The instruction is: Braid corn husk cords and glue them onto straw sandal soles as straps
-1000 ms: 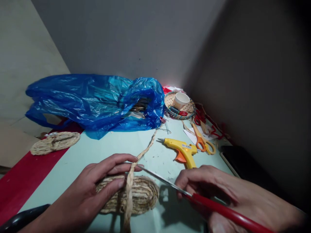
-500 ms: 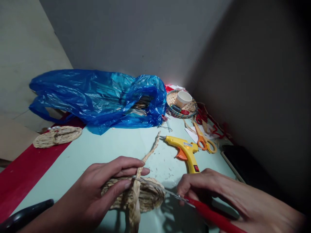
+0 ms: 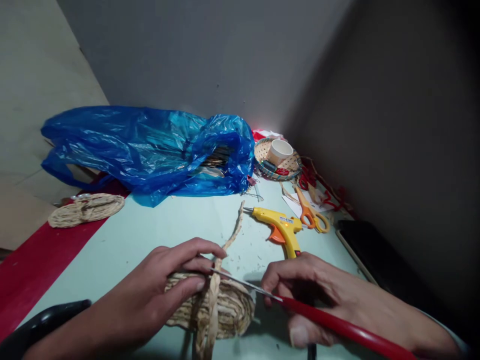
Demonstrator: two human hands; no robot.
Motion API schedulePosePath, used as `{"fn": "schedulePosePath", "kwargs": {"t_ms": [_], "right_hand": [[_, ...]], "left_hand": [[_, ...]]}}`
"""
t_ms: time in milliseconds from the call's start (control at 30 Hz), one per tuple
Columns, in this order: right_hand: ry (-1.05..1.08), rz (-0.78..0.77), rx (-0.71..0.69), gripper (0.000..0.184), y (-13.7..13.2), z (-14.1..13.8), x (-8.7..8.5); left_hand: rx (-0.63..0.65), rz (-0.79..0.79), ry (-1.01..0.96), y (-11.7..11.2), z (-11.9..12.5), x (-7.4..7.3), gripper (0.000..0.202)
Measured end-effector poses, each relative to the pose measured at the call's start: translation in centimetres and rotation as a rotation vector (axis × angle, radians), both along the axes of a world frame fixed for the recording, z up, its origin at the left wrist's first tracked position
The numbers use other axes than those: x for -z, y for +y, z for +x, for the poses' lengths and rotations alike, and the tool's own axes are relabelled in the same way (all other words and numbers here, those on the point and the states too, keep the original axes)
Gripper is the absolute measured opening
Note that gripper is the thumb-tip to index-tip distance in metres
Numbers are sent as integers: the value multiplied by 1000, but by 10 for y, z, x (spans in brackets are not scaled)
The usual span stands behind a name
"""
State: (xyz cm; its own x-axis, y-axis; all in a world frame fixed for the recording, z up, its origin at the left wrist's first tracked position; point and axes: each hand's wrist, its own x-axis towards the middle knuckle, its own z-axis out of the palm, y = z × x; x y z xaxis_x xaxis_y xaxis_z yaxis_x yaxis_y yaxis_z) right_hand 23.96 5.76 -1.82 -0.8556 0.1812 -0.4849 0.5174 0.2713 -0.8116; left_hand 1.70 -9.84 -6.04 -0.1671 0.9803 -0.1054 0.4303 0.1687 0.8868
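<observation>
The left end of the coiled straw sole (image 3: 234,307) was covered by the left hand (image 3: 161,285). The near end of the straw braid (image 3: 213,300) and the handle end of the red-handled scissors (image 3: 318,315) were cut off by the bottom edge. The grip of the yellow glue gun (image 3: 279,220) was partly hidden by the right hand (image 3: 330,275); its label was too small to be read. Contents of the blue plastic bag (image 3: 150,155) could not be identified.

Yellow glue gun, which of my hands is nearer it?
Right. Your right hand is just on the near side of the glue gun; your left hand is farther off, toward the near left.
</observation>
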Motion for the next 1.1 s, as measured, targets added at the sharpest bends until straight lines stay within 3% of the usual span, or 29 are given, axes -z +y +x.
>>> {"fn": "schedulePosePath", "kwargs": {"t_ms": [100,200,300,367,567,767,1100], "right_hand": [[27,10,36,44,-1,-2,1],[52,15,70,45,0,-1,1],[50,12,51,43,1,0,1],[70,58,44,39,1,1,1],[159,338,62,30,-3,3,3],[219,389,39,23,-6,5,6],[236,341,-9,25,-3,5,5]], "left_hand": [[17,-78,-57,4,-2,0,40],[-112,-31,-161,7,1,2,46],[-340,46,-215,7,2,3,30],[-409,47,-229,5,3,2,20],[-319,-189,-649,-3,17,-2,30],[-367,-226,-867,-5,29,-6,28],[-266,-241,-754,-3,27,2,25]]}}
